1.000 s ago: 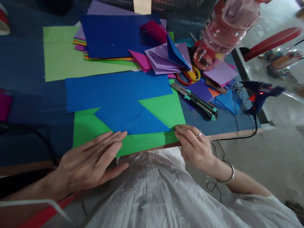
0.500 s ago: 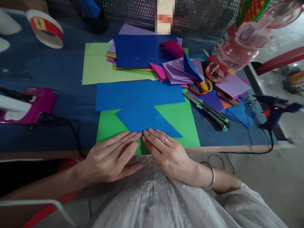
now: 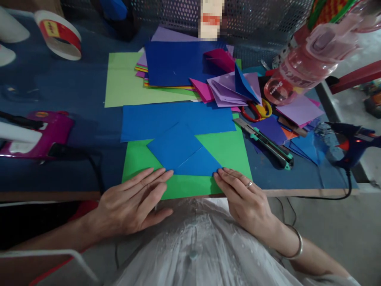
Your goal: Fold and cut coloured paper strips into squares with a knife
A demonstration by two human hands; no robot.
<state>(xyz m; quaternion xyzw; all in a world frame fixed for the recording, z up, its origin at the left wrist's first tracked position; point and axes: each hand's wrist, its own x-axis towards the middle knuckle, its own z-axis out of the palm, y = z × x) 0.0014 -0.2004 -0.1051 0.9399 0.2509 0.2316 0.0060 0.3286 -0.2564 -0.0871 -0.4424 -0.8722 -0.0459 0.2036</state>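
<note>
A folded blue paper [image 3: 184, 153] lies over a green sheet [image 3: 232, 153] near the table's front edge, one diagonal crease line showing on it. My left hand [image 3: 133, 200] rests flat, its fingertips at the paper's lower left edge. At the lower right corner, the fingertips of my right hand [image 3: 245, 198] press down on the paper, fingers stretched out side by side. Behind the folded piece lies a wide blue paper strip [image 3: 143, 121]; both are the same blue, so where they overlap is hard to make out.
On the right lie a utility knife [image 3: 264, 143], scissors [image 3: 263, 109], paper scraps and a glue gun [image 3: 354, 143] with its light on. A pink bottle [image 3: 306, 67] stands behind them. Stacked coloured paper [image 3: 175, 63] is at the back; a magenta device [image 3: 56, 131] sits left.
My right hand has slid right along the paper's lower edge, from the middle to the right corner. My left hand has shifted slightly left. The view has tilted a little.
</note>
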